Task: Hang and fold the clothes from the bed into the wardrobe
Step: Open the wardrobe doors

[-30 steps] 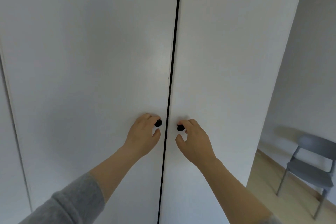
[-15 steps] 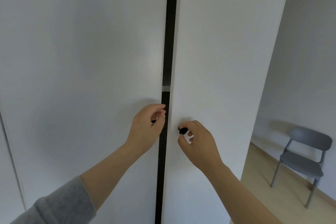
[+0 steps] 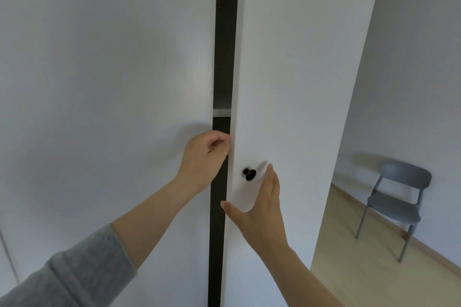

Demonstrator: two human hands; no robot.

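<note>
- Pale wall point(image 3: 411, 82) and a light wooden floor point(image 3: 349, 244) show at the right, where a grey chair point(image 3: 396, 202) stands near the wall, well apart from the wardrobe point(image 3: 124, 194).
- This wardrobe stands directly before you and fills the rest of the view. Its 2 white doors, the left door point(image 3: 99, 57) and the right door point(image 3: 299, 57), are parted by a narrow dark gap point(image 3: 225, 32).
- Inside the gap, a pale shelf edge point(image 3: 221, 112) crosses just above your left hand point(image 3: 205, 154).
- Your left hand sits at the inner edge of the left door and reaches across the gap. Its fingers point(image 3: 220, 143) are curled, with the tips against the edge of the right door. What they enclose is hidden, so you cannot tell whether they grip anything.
- Your right hand point(image 3: 262, 204) lies flat on the face of the right door. Its 4 fingers point(image 3: 270, 182) are straight and pressed together, and the thumb is spread out to the door's inner edge.
- A black knob point(image 3: 249, 174) projects from the right door just beside your right forefinger. Whether they touch cannot be told.
- A grey sleeve point(image 3: 74, 279) covers your left forearm near the elbow.
</note>
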